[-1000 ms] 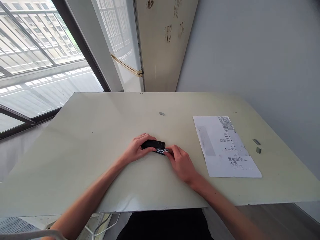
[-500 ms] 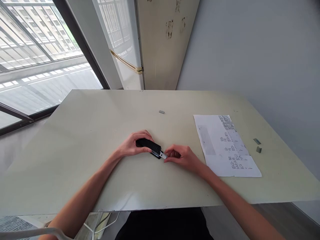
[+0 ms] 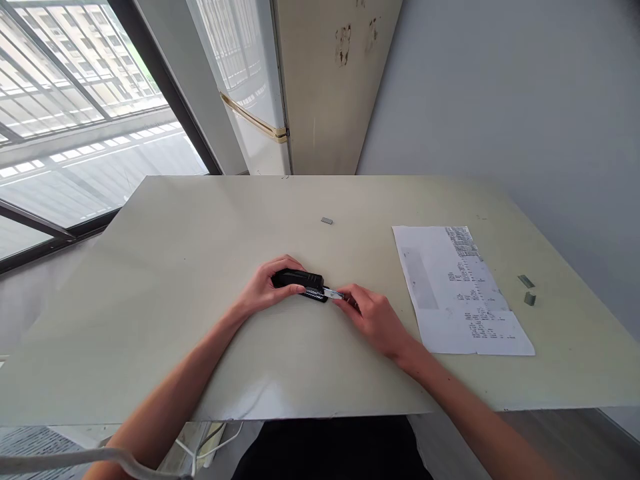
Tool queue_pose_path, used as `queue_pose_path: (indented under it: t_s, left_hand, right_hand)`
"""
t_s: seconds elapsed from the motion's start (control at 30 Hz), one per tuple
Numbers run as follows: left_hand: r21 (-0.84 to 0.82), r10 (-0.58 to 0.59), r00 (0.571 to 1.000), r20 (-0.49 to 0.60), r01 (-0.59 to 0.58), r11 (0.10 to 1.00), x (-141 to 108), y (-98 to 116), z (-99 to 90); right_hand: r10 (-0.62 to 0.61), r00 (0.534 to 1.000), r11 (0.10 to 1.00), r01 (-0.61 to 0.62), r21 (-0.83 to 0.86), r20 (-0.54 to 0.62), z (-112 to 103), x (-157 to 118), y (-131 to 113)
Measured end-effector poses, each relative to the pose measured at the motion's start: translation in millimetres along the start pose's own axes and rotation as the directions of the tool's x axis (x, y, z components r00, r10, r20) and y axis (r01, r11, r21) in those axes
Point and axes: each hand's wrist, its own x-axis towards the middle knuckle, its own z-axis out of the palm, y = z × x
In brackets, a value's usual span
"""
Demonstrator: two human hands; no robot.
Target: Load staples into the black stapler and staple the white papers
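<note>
A black stapler (image 3: 306, 281) lies near the middle of the table with its front end toward the right. My left hand (image 3: 270, 285) is closed around its back part, fingers over the far side and thumb along the near side. From the stapler's right end sticks out a narrow silver metal staple tray (image 3: 332, 293). The fingertips of my right hand (image 3: 374, 319) are pinched on the outer end of that metal part. Whether staples sit inside is too small to tell.
A pale table (image 3: 240, 220) spans the view. On it lie a printed paper sheet (image 3: 440, 293) at right, a small strip of staples (image 3: 327, 221) farther back, and two small grey staple pieces, one a strip (image 3: 526, 281), one a block (image 3: 530, 299). A refrigerator (image 3: 320, 100) stands behind.
The metal tray sticks out a little farther from the stapler. My right hand has shifted slightly right, and the stapler lies more level. The view has shifted slightly.
</note>
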Motion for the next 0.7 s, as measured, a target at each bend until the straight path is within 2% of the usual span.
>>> queue_pose_path:
  t_s: [0.17, 0.33, 0.53, 0.7]
  left_hand:
    - [0.098, -0.035, 0.999, -0.004, 0.035, 0.995, -1.7, 4.7, 4.9]
    - [0.1, -0.019, 1.0, -0.01, 0.02, 0.995, -1.9, 6.7, 5.2]
    - [0.058, 0.012, 0.997, -0.075, -0.007, 0.998, -3.6, 4.1, 6.5]
    - [0.062, 0.021, 0.998, -0.065, -0.017, 0.998, -2.9, 4.6, 10.4]
  right_hand:
    - [-0.051, 0.993, 0.993, 0.039, -0.116, -0.102, 4.7, -10.0, 7.4]
    - [-0.084, 0.986, 0.992, 0.07, -0.102, -0.141, 7.8, -8.4, 4.1]
    - [-0.081, 0.989, 0.996, 0.074, -0.059, -0.127, 6.1, -5.9, -4.6]
    - [-0.07, 0.989, 0.996, 0.062, -0.066, -0.132, 8.4, -11.0, -3.1]
